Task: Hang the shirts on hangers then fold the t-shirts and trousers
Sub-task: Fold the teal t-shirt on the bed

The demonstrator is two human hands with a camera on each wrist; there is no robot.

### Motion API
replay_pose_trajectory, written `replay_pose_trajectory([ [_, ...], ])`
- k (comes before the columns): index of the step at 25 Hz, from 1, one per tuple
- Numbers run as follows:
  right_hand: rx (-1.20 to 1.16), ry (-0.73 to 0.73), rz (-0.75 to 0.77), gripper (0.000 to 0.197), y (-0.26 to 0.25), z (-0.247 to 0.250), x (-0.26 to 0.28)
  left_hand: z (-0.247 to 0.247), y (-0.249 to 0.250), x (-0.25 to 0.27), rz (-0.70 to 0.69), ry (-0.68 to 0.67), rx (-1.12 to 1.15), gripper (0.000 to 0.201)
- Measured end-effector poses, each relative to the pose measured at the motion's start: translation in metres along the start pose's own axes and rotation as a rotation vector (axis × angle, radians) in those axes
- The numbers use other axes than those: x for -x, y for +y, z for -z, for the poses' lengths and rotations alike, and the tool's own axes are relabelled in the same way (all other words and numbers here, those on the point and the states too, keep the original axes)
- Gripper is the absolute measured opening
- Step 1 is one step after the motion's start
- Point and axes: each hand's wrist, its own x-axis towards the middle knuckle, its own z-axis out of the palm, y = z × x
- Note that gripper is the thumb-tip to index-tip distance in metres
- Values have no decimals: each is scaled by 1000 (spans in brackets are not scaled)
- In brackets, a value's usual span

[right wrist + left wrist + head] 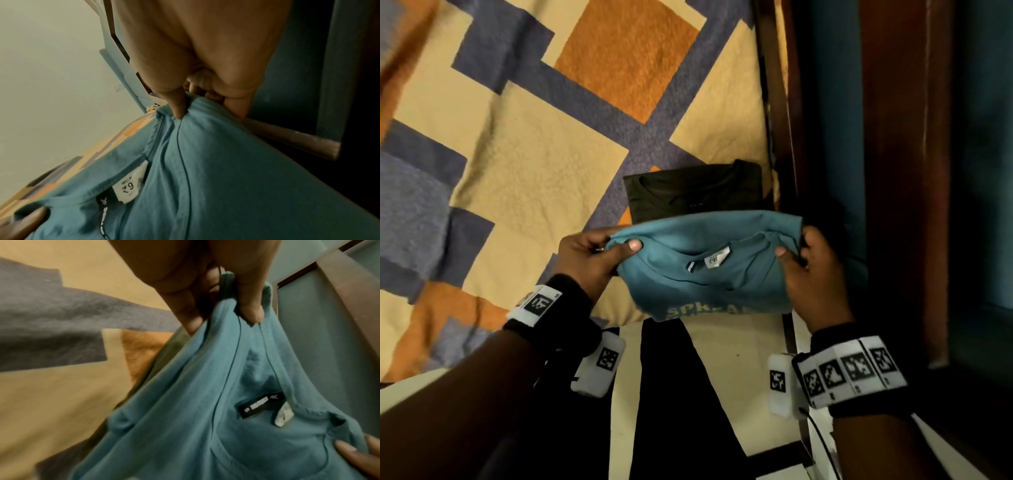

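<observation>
Left hand [205,293] pinches the teal t-shirt [205,402].

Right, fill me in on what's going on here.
A person is folding laundry at a bed. Both hands hold a folded blue t-shirt in the air: the left hand pinches its left edge, the right hand its right edge. Just beyond it, a dark t-shirt already lies folded on the patterned bedspread. The blue one is not yet set down.
</observation>
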Motion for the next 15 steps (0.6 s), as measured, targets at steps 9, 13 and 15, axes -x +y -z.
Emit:
replay_pose_trajectory([
  [9,-6,206,60,22,16,-65,-120,-6,-21,-105,10,73,-69,33],
  [13,-20,170,76,41,14,-61,-123,-4,-18,-105,-71,144,-138,34],
  [15,-28,188,85,42,10,-62,-125,-2,-18,-103,-106,173,-239,41],
])
